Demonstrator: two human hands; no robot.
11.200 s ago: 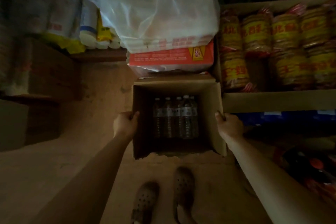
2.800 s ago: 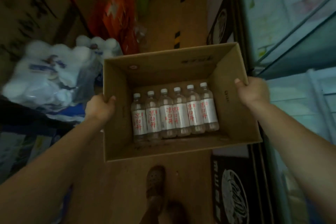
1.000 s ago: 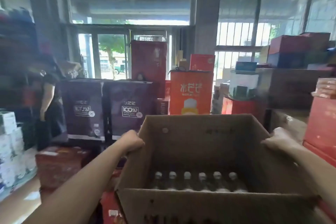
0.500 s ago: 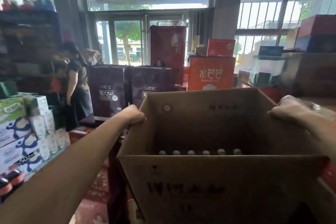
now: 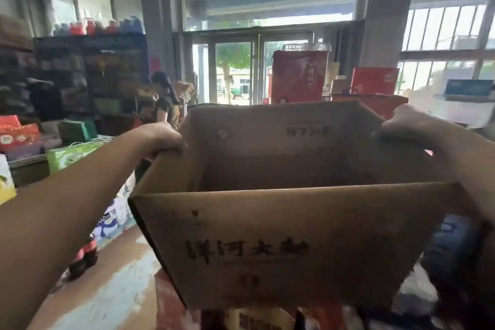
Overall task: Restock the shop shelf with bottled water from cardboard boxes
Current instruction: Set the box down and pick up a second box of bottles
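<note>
I hold an open brown cardboard box up in front of me at chest height; black characters are printed on its near wall. My left hand grips the top of its left wall. My right hand grips the top of its right wall. The near wall hides the inside bottom of the box, so no water bottles show.
A person stands at shelves of goods on the left. Glass doors lie straight ahead, with red gift boxes stacked before them. Green and white cartons sit low on the left, over a worn floor.
The view has risen from looking down into the box to looking across the shop. The box sits higher in view and the bottle caps have dropped out of sight behind its near wall.
</note>
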